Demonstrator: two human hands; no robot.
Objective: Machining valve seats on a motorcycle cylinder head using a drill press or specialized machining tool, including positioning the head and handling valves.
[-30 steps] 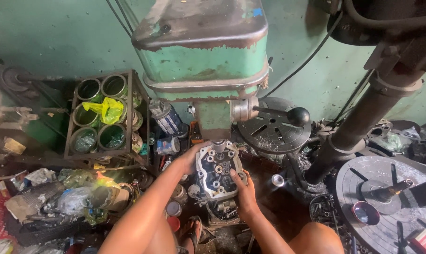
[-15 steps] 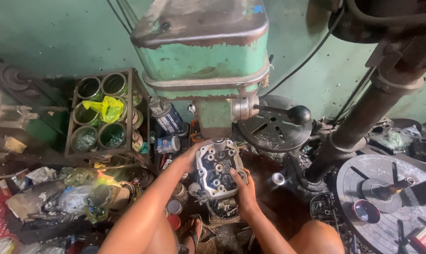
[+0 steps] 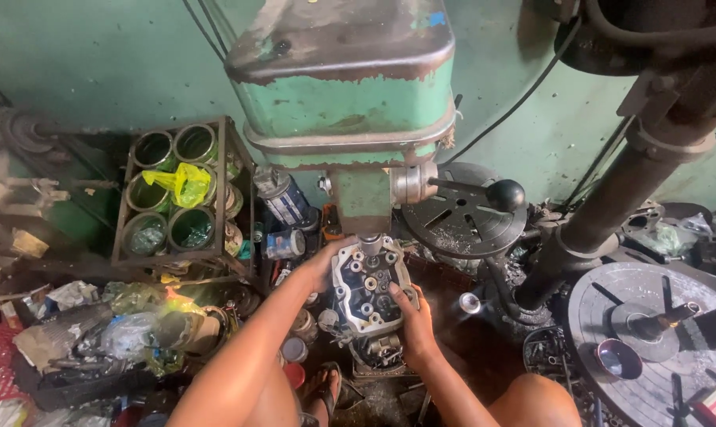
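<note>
A grey metal cylinder head (image 3: 367, 289) with several round holes sits under the spindle of a worn green drill press (image 3: 346, 87). My left hand (image 3: 324, 263) grips its upper left side. My right hand (image 3: 412, 319) holds its lower right edge. The drill's chuck (image 3: 370, 243) points down at the top of the part, close to touching it. The press's feed handle with a black knob (image 3: 505, 194) sticks out to the right, with no hand on it.
A metal rack of green cans (image 3: 180, 194) with a yellow bag stands at left. Cans, rags and clutter (image 3: 113, 332) fill the lower left. A dark steel column (image 3: 611, 205) and a round slotted table (image 3: 651, 340) stand at right. My knees and sandalled foot (image 3: 326, 391) are below.
The cylinder head and both hands have stayed nearly in place under the spindle; the view has only shifted slightly.
</note>
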